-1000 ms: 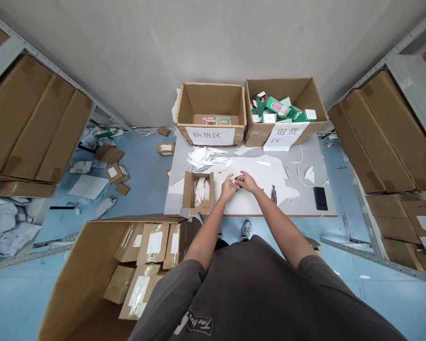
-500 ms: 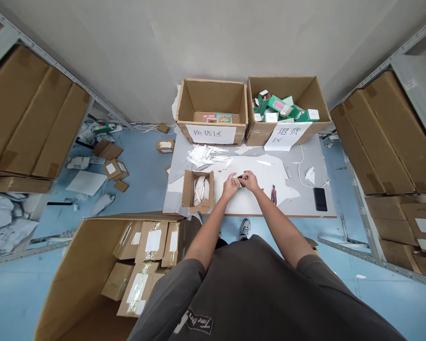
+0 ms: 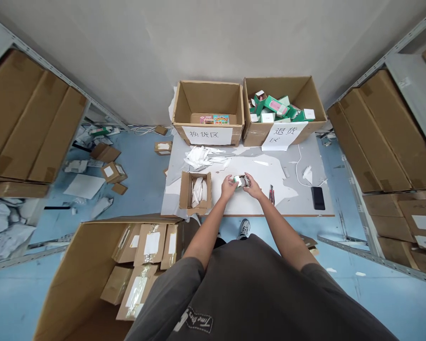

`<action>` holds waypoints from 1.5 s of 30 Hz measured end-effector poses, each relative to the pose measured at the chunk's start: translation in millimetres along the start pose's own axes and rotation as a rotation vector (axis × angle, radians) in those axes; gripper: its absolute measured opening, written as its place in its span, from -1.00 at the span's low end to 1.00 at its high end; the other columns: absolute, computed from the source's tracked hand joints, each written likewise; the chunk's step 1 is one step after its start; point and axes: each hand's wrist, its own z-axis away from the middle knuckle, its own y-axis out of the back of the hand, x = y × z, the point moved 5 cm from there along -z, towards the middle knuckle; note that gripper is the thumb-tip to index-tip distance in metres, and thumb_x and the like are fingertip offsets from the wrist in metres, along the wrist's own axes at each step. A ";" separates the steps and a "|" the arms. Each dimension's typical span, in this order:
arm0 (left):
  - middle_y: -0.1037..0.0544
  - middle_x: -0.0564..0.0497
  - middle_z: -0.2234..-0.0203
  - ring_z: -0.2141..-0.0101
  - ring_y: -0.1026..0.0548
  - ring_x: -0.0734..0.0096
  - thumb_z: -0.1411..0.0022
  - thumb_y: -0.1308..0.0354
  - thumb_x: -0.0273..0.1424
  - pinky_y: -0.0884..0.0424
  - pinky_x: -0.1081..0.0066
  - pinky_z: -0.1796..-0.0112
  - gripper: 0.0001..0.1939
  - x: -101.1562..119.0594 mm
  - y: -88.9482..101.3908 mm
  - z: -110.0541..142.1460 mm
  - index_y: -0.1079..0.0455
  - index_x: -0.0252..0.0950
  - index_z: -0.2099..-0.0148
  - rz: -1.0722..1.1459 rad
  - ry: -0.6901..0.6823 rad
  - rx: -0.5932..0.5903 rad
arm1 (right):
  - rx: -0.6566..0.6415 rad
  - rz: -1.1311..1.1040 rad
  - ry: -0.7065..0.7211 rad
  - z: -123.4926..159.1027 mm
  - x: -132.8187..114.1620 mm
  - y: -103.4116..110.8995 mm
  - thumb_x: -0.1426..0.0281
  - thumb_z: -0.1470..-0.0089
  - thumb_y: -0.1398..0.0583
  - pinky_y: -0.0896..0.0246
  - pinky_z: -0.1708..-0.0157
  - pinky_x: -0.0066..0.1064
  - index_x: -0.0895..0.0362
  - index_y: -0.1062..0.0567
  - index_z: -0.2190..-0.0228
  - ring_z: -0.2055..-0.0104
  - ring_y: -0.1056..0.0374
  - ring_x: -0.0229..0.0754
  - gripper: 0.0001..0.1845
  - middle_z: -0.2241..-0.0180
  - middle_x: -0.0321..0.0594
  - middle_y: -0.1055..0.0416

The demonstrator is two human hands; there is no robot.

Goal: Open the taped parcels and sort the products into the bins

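Above the white-grey table top, a small green-and-white box point(image 3: 238, 181) is held between my two hands. My left hand point(image 3: 228, 187) has its fingers closed around the box's left side. On the other side, my right hand point(image 3: 252, 186) grips the box's greyish right end, whose details are too small to make out. To the right of my right hand lies a red-and-black box cutter point(image 3: 271, 194). An opened small carton point(image 3: 183, 194) with white paper in it stands left of my left hand.
Two big labelled cartons stand at the back: the left one point(image 3: 176, 111) holds a few colourful boxes, the right one point(image 3: 301, 85) green boxes. Crumpled white paper point(image 3: 200, 156), a phone point(image 3: 318, 198) and a cable share the table. A large carton point(image 3: 62, 279) of parcels stands front left.
Between my hands, the brown cardboard side has given way to a green-and-white face. My hands are slightly farther apart. The whole view has shifted a little.
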 end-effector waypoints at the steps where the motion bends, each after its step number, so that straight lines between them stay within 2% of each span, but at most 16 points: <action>1: -0.61 -0.09 0.10 0.22 -0.59 0.31 -0.14 -0.42 -0.38 -0.54 0.26 0.03 -0.41 -2.1 -1.7 -2.6 -0.49 -0.27 -0.23 -0.026 0.027 0.003 | 0.009 -0.026 -0.026 1.6 2.2 -1.5 0.32 0.22 -0.41 -0.14 -0.42 0.00 0.00 -0.24 -0.43 -0.46 -0.18 0.15 0.16 -0.43 0.02 -0.20; 5: -0.60 -0.18 -0.05 0.06 -0.59 0.20 -0.11 -0.38 -0.41 -0.50 0.21 -0.08 -0.46 -5.0 -3.1 -13.5 -0.53 -0.28 -0.17 -0.069 0.029 -0.058 | 0.034 -0.092 -0.094 4.8 6.7 -7.2 0.26 0.20 -0.48 -0.17 -0.40 0.08 -0.05 -0.23 -0.43 -0.47 -0.18 0.21 0.18 -0.46 0.04 -0.15; 8: -0.55 -0.17 -0.19 -0.07 -0.55 0.17 -0.13 -0.30 -0.44 -0.47 0.21 -0.14 -0.44 -0.3 -3.6 -19.4 -0.53 -0.24 -0.21 -0.021 -0.048 -0.193 | 0.048 -0.033 -0.081 5.7 4.0 -7.1 0.24 0.16 -0.48 -0.28 -0.33 0.11 -0.08 -0.28 -0.41 -0.44 -0.20 0.22 0.11 -0.47 0.01 -0.14; 11: -0.59 -0.10 -0.14 -0.09 -0.54 0.20 -0.10 -0.23 -0.49 -0.46 0.22 -0.17 -0.42 7.3 -5.1 -23.4 -0.53 -0.24 -0.20 -0.011 -0.116 -0.349 | 0.048 0.059 -0.050 6.1 -1.1 -5.4 0.26 0.16 -0.46 -0.40 -0.24 0.09 -0.06 -0.33 -0.37 -0.37 -0.28 0.22 0.05 -0.43 0.02 -0.19; 16: -0.64 -0.09 -0.04 -0.04 -0.57 0.23 -0.04 -0.27 -0.50 -0.48 0.22 -0.14 -0.41 11.1 1.2 -27.7 -0.54 -0.28 -0.18 -0.105 -0.068 -0.443 | 0.024 0.071 -0.047 8.8 -2.1 -4.7 0.32 0.18 -0.46 -0.45 -0.19 0.04 -0.04 -0.33 -0.33 -0.31 -0.34 0.18 0.03 -0.39 0.03 -0.25; 20: -0.67 -0.08 -0.03 -0.06 -0.58 0.20 -0.06 -0.30 -0.47 -0.50 0.22 -0.11 -0.42 12.7 3.6 -19.3 -0.60 -0.22 -0.18 -0.084 -0.146 -0.557 | -0.001 0.049 -0.043 16.3 5.4 -6.5 0.31 0.19 -0.47 -0.46 -0.17 -0.01 -0.06 -0.35 -0.27 -0.30 -0.34 0.13 -0.04 -0.32 -0.03 -0.33; 24: -0.65 -0.15 -0.09 -0.11 -0.56 0.13 -0.09 -0.33 -0.41 -0.52 0.21 -0.09 -0.45 8.8 5.0 -10.3 -0.59 -0.26 -0.17 -0.012 -0.143 -0.557 | -0.018 -0.015 -0.014 23.3 10.7 -8.8 0.27 0.20 -0.48 -0.42 -0.21 -0.02 -0.06 -0.36 -0.26 -0.33 -0.31 0.13 -0.04 -0.33 -0.04 -0.31; 27: -0.60 -0.17 -0.17 -0.17 -0.52 0.13 -0.18 -0.29 -0.40 -0.51 0.22 -0.10 -0.48 11.2 5.5 -5.6 -0.54 -0.27 -0.21 -0.007 -0.172 -0.497 | -0.021 -0.035 -0.018 24.2 10.5 -9.5 0.25 0.17 -0.47 -0.38 -0.26 0.01 -0.07 -0.33 -0.32 -0.39 -0.26 0.15 0.01 -0.41 -0.02 -0.22; 30: -0.53 -0.18 -0.24 -0.23 -0.47 0.14 -0.27 -0.22 -0.42 -0.52 0.26 -0.07 -0.53 18.8 7.8 -1.8 -0.50 -0.25 -0.22 -0.096 -0.255 -0.391 | -0.018 -0.059 -0.025 22.8 7.2 -9.4 0.28 0.12 -0.42 -0.34 -0.29 0.04 -0.09 -0.27 -0.38 -0.43 -0.22 0.19 0.03 -0.46 -0.01 -0.14; 33: -0.46 -0.19 -0.30 -0.29 -0.42 0.11 -0.29 -0.21 -0.44 -0.52 0.23 -0.10 -0.61 25.0 6.5 2.5 -0.54 -0.22 -0.15 -0.232 -0.352 -0.377 | 0.002 -0.057 -0.024 21.5 3.2 -7.7 0.32 0.07 -0.36 -0.35 -0.27 0.06 -0.10 -0.26 -0.37 -0.41 -0.27 0.19 -0.02 -0.45 -0.01 -0.18; 38: -0.49 -0.19 -0.25 -0.29 -0.43 0.10 -0.30 -0.23 -0.45 -0.35 0.12 -0.32 -0.50 26.8 1.8 2.5 -0.51 -0.22 -0.27 -0.329 -0.452 -0.405 | 0.076 0.061 -0.040 14.7 -3.8 -0.4 0.23 0.00 -0.32 -0.49 -0.10 0.01 -0.03 -0.39 -0.23 -0.23 -0.43 0.16 -0.26 -0.34 -0.01 -0.33; 41: -0.48 -0.18 -0.27 -0.28 -0.44 0.10 -0.29 -0.22 -0.47 -0.36 0.13 -0.31 -0.46 27.0 -0.1 -0.8 -0.50 -0.22 -0.30 -0.355 -0.439 -0.413 | 0.116 0.204 -0.066 5.9 -10.6 5.0 0.24 0.02 -0.34 -0.50 -0.01 0.03 0.01 -0.44 -0.15 -0.07 -0.51 0.15 -0.33 -0.21 -0.01 -0.45; 45: -0.49 -0.15 -0.28 -0.27 -0.45 0.08 -0.29 -0.21 -0.49 -0.37 0.12 -0.31 -0.44 31.7 0.3 -4.4 -0.49 -0.19 -0.32 -0.405 -0.429 -0.423 | 0.043 0.423 -0.159 -4.6 -17.0 6.7 0.37 0.04 -0.34 -0.46 0.09 -0.12 -0.01 -0.43 -0.13 0.10 -0.54 0.05 -0.34 -0.04 -0.12 -0.54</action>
